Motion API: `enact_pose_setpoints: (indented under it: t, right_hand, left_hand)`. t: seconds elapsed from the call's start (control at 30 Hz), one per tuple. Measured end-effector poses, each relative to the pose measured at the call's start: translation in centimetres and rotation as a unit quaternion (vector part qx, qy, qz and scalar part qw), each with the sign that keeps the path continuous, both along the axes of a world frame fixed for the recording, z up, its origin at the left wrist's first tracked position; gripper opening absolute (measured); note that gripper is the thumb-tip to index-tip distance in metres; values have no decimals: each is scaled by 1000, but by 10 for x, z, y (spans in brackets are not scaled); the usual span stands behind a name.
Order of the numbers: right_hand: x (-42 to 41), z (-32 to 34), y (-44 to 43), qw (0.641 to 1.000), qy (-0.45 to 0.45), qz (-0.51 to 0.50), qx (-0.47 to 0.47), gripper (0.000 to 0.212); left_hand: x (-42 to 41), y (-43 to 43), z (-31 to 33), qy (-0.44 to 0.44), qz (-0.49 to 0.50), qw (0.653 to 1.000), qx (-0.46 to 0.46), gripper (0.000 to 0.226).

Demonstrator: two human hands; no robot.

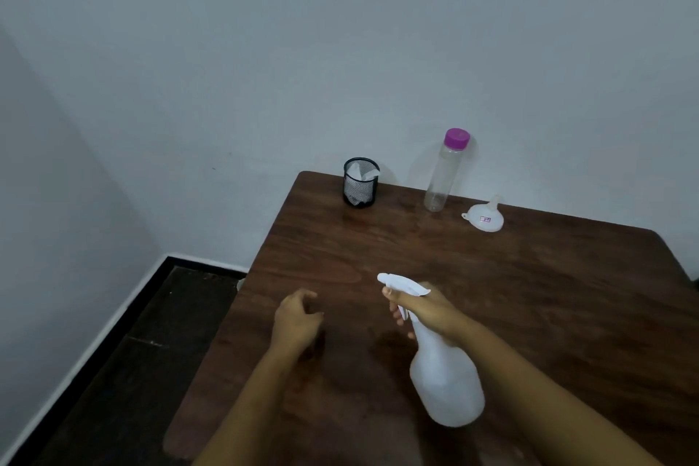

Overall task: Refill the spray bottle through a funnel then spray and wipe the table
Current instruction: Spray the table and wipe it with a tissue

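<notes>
Right hand (423, 308) grips neck of one white translucent plastic spray bottle (446, 382), tilted above dark brown wooden table (529, 295); fingers partly hidden. Left hand (297, 318) loosely curled, holding nothing. One white plastic funnel (485, 217) far back.

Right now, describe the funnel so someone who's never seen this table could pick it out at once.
Go to the far edge of the brown wooden table, along the wall. A tall clear bottle with a purple cap stands there, and the funnel lies just to its right. It is the only low white cone, with a narrow spout and a small sticker.
</notes>
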State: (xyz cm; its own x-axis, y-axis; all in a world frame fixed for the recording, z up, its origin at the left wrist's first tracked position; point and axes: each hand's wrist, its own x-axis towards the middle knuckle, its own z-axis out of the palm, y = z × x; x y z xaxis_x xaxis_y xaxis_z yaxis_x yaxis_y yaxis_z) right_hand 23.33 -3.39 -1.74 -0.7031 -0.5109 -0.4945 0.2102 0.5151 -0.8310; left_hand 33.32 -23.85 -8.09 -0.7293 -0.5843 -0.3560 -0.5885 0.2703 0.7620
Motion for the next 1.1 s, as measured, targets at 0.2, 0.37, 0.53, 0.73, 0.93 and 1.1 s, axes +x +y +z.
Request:
enact_pose_setpoints:
  t: [0.2,0.37,0.53,0.73,0.93,1.1]
  right_hand:
    - [-7,-7,-5,997,54,-38,48,40]
    - [-12,-3,-4,999,25,15,35,33]
    - [-8,-5,-6,998,48,-17,25,33]
    - [-6,-7,-3,996,63,-53,27,34]
    - [-8,-10,0,998,64,-21,19,45]
    - [2,-8,1,992,113,-59,20,23]
  left_hand:
    - [1,-1,-7,-7,7,998,-54,36]
    - [-3,6,-7,-2,-12,997,-74,39]
    - [-5,10,-8,-7,-25,995,-97,42]
    - [-6,13,-3,-25,-32,993,-107,44]
    - [-9,17,2,-31,-39,993,-107,46]
    - [-12,21,6,-34,-46,994,-98,46]
